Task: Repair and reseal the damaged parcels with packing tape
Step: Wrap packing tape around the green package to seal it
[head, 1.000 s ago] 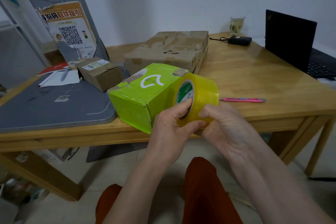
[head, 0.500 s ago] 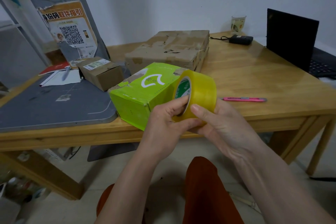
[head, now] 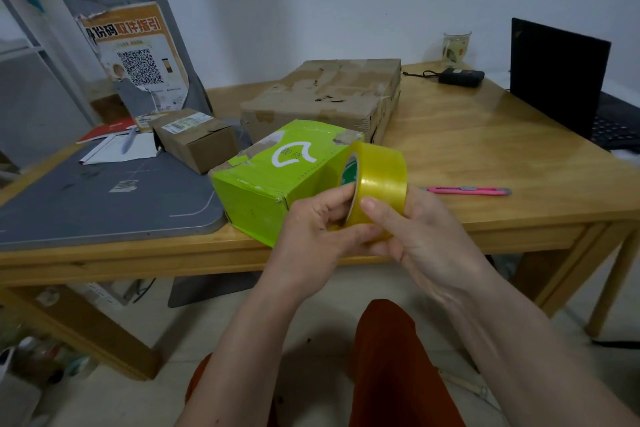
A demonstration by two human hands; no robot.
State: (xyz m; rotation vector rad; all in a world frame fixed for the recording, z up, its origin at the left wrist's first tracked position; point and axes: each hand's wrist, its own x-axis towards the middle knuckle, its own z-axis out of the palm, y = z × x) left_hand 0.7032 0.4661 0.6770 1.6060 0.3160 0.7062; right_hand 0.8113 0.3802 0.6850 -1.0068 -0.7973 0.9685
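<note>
Fingers (head: 341, 199) of both hands around tape roll (head: 379, 184)

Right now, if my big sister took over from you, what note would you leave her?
Left hand and right hand: both grip the roll of packing tape, held above the table's near edge; no strip is visibly pulled out.
Green box: on the table at the near edge, top torn, no fresh tape that I can see.
Big brown box behind it, worn; small brown box on the grey mat.
Pink knife lies to the right.
Done: tape picked up. Left: find the tape end, seal each box, cut.
</note>
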